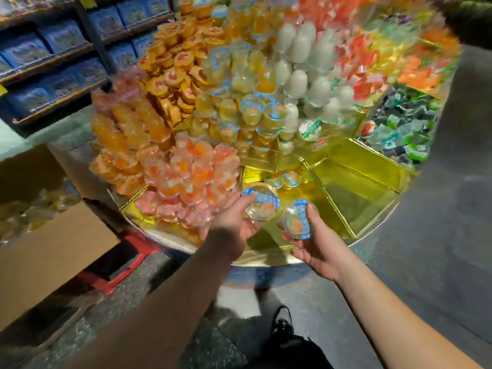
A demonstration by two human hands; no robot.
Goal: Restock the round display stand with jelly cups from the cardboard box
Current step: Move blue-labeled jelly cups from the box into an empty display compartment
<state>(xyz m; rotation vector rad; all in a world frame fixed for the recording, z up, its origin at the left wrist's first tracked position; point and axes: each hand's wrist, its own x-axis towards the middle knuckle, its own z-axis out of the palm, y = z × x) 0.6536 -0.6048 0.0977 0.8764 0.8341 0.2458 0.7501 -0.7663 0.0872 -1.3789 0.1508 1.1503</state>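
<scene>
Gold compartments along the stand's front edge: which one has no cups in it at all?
The wedge compartment right of the hands: bare gold foil, while its left neighbour holds two blue-lidded cups.

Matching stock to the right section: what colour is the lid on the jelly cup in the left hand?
Blue and white, on the jelly cup in the left hand; head view.

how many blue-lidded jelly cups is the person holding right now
2. One jelly cup is in the left hand, the other jelly cup in the right hand, both over the gold compartment. Further cups behind the fingers cannot be ruled out.
</scene>
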